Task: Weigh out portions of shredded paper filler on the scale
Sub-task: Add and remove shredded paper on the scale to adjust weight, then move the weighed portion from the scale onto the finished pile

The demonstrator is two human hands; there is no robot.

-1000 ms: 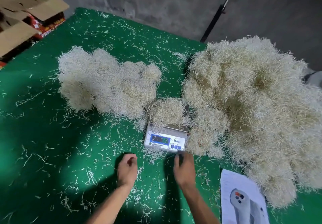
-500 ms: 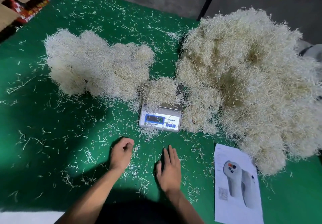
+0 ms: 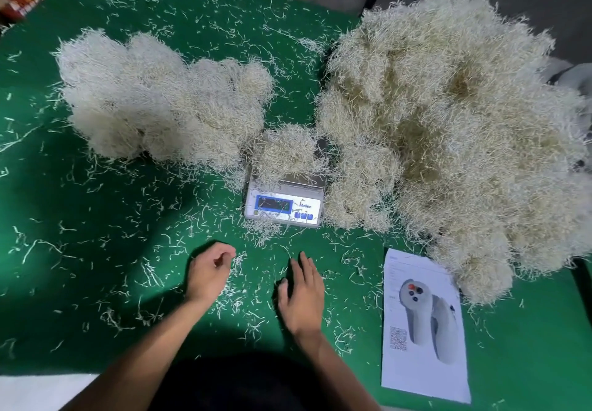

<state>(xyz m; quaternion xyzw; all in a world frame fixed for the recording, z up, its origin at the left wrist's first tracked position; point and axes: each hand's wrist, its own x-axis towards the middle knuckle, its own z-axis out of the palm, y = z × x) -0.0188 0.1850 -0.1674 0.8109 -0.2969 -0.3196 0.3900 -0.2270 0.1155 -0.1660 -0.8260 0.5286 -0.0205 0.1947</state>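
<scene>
Paper portion (image 3: 286, 154) on scale (image 3: 283, 205) | left hand (image 3: 208, 271) loosely curled, empty | right hand (image 3: 302, 292) flat, fingers straight

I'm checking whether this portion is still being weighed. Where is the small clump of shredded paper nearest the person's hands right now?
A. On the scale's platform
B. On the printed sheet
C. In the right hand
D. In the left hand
A: the small clump sits on the platform of the scale, while the left hand and the right hand hold nothing on the green table.
</scene>
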